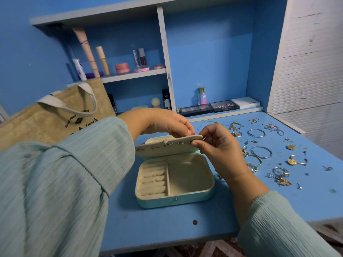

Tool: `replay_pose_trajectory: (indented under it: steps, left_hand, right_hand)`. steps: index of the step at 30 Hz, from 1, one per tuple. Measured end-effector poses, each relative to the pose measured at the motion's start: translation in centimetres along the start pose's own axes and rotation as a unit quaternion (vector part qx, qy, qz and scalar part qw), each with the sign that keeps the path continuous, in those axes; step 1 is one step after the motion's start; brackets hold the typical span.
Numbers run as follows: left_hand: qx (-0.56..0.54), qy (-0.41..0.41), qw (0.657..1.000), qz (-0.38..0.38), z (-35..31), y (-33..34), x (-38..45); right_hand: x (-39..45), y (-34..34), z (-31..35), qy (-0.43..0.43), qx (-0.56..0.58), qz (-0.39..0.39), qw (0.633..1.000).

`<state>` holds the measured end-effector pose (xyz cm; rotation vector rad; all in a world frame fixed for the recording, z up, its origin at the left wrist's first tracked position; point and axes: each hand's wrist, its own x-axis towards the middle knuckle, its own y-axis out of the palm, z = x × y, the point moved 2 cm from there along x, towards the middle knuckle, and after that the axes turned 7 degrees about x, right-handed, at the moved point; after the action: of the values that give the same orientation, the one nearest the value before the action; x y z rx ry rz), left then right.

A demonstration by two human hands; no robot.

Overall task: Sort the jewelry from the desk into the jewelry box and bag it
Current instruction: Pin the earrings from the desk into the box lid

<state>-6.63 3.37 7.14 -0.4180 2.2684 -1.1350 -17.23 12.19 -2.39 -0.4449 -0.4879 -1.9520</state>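
Two hands meet at centre frame over the open box, both on the cream flap that runs from centre left up toward centre right. The left hand pinches the flap's upper edge from behind with curled fingers; the right hand pinches its right-hand end, thumb on the front face beside a small gold earring that seems to be going into the last hole. Several studs sit in a row along the flap's length. My reading is that the step in hand is fixing an earring to this flap.

Everything turns on where the loose jewelry lies: it is spread over the desk to the right of the box, at centre right of the frame, just beyond the right wrist. So the right hand is the nearer one for the next pick, while the left is well apart from it across the box. Hoops lie flat nearest the box, with rings, pendants and tiny studs farther right and thin chains toward the back. Ring rolls and the large compartment in the tray look empty, so most sorting seems left to do.

At upper left stands the jute bag, printed "Good Food", with more lettering partly hidden by the sleeve. At the back a palette reads "MATTE", and a small bottle shows "SB"
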Motion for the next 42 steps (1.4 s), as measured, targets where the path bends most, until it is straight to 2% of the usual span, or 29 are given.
replay_pose_trajectory:
  steps: [6, 12, 16, 20, 23, 27, 33, 36, 42]
  left_hand:
    - [0.046, -0.018, 0.999, 0.007, -0.6, 0.0, -0.1]
    - [0.046, -0.019, 0.998, 0.026, -1.1, 0.1, 0.0]
    - [0.045, -0.013, 0.999, 0.012, -0.8, 0.2, -0.2]
    - [0.080, -0.010, 0.996, -0.048, 0.0, 0.3, -0.6]
    - [0.106, -0.006, 0.986, -0.126, 0.6, 0.6, -1.6]
    - [0.089, 0.027, 0.970, -0.226, 1.1, 1.9, -3.4]
    - [0.119, 0.043, 0.950, -0.286, 1.3, 3.6, -4.9]
    - [0.142, 0.020, 0.933, -0.330, 1.4, 4.2, -5.0]
    - [0.159, -0.006, 0.916, -0.369, 1.4, 4.6, -5.0]
  right_hand:
    - [0.0, 0.0, 0.0, -0.008, -0.004, -0.001, 1.000]
    - [0.0, 0.0, -0.1, -0.009, -0.004, -0.001, 1.000]
    - [0.1, 0.0, -0.2, -0.011, -0.004, -0.002, 1.000]
    - [0.0, 0.0, -0.3, -0.008, -0.002, 0.007, 1.000]
    - [0.0, 0.0, -0.4, -0.002, 0.003, 0.008, 1.000]
    - [-0.1, 0.2, -0.3, -0.004, 0.002, 0.005, 1.000]
    - [-0.3, 0.5, 0.1, -0.009, -0.027, 0.004, 1.000]
    - [-0.2, 0.7, 0.7, 0.002, -0.009, 0.007, 1.000]
    - [-0.1, 0.0, 1.1, 0.044, -0.058, 0.051, 0.996]
